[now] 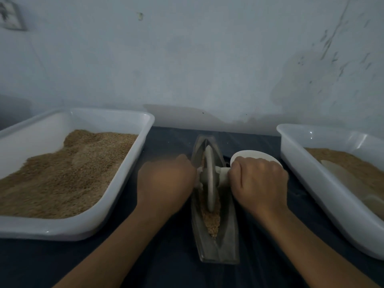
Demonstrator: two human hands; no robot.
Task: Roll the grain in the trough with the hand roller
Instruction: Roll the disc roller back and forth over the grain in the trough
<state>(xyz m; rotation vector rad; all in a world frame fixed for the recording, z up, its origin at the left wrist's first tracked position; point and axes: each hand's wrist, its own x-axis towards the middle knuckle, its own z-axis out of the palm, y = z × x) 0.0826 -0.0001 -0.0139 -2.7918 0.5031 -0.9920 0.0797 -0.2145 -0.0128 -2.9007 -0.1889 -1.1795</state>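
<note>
Trough (216, 242): lengthwise on dark table (166, 267), holding grain (212, 221) | roller (210, 179): disc upright in trough, on the grain | left hand (166, 179): blurred, curled at roller's left handle; right hand (259, 179): fist round right handle | left of trough: tray (31, 229) of grain; right: second tray (324, 188); bowl (253, 155) behind right hand

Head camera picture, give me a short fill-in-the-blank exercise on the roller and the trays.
1. The roller's disc stands in the ____.
2. Each hand, left hand and right hand, grips one ____ of the roller.
3. The fuller tray of grain lies on the person's ____.

Missing words: trough; handle; left
</note>
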